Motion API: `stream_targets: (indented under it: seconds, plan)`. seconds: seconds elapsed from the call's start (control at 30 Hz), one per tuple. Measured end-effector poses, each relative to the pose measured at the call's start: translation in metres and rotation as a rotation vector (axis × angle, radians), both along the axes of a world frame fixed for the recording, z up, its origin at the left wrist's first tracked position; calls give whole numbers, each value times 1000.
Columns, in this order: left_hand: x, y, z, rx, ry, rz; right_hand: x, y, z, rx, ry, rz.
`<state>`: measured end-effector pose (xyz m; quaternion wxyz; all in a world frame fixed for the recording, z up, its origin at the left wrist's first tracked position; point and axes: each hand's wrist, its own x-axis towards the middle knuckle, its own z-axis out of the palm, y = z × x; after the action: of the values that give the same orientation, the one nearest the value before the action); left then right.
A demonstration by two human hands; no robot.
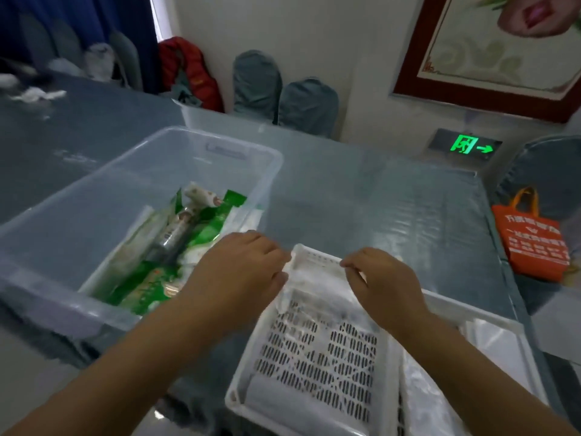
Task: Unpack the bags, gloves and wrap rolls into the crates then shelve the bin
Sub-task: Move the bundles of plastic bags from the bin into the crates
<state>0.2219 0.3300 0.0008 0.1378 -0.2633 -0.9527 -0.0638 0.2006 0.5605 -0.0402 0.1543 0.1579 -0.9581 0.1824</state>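
Note:
A clear plastic bin point(94, 196) stands on the table at the left, holding green packets point(201, 234) and a wrap roll point(171, 243). A white slotted crate point(317, 366) sits at the front centre. Over its far end lies a clear plastic bag point(314, 278). My left hand point(242, 265) pinches the bag's left edge and my right hand point(377, 281) pinches its right edge. A second white crate point(490, 313) on the right holds clear bags point(440, 401).
The table point(377, 199) has a glossy blue-grey cover. An orange tote bag point(531, 243) hangs off a chair at the right. Covered chairs point(283, 92), a red bag point(191, 73) and a white tub point(213, 118) stand behind the far edge.

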Motion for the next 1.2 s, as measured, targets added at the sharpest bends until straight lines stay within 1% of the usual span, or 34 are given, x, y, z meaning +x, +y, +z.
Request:
stream_targets:
  seconds: [0.1,0.17,0.33,0.4,0.43,0.47,0.53,0.6,0.7,0.77,0.83,0.9,1.0,1.1,1.13,1.2]
  plan:
    - [-21,-77,16,-104,-23,15,-21,-72,15,-46,79,15]
    - [-37,-126,20,-152,-71,50,-36,-115,23,-79,118,40]
    - [-72,-229,15,-151,-150,186,-68,-201,39,-121,113,136]
    - [-85,-260,10,-159,-138,196,-90,-230,42,-104,37,196]
    - [-90,-272,7,-163,-141,202,-105,-244,40,-50,-35,223]
    - [-94,-281,4,-174,-160,213,-121,-258,36,49,-118,248]
    - [-102,-293,-3,-186,-223,232,-154,-282,22,319,-284,295]
    - [-106,-297,-13,-144,-273,228,-179,-299,4,574,-418,357]
    - [-108,-303,-32,-160,-377,224,-203,-309,-24,875,-588,455]
    - [-112,-307,-39,-158,-431,234,-209,-307,-40,1003,-631,490]
    - [-117,-312,-42,-108,-464,250,-211,-304,-52,1049,-667,511]
    - [-120,-313,-44,-110,-477,268,-212,-304,-61,1088,-651,538]
    - [-124,-312,-47,-152,-484,301,-214,-309,-65,1231,-463,625]
    - [-125,-313,-50,-160,-500,335,-217,-311,-60,1375,-390,642]
    - [-126,-313,-50,-157,-494,339,-218,-310,-54,1379,-379,627]
    - [-126,-313,-50,-156,-462,321,-220,-310,-37,1280,-323,608]
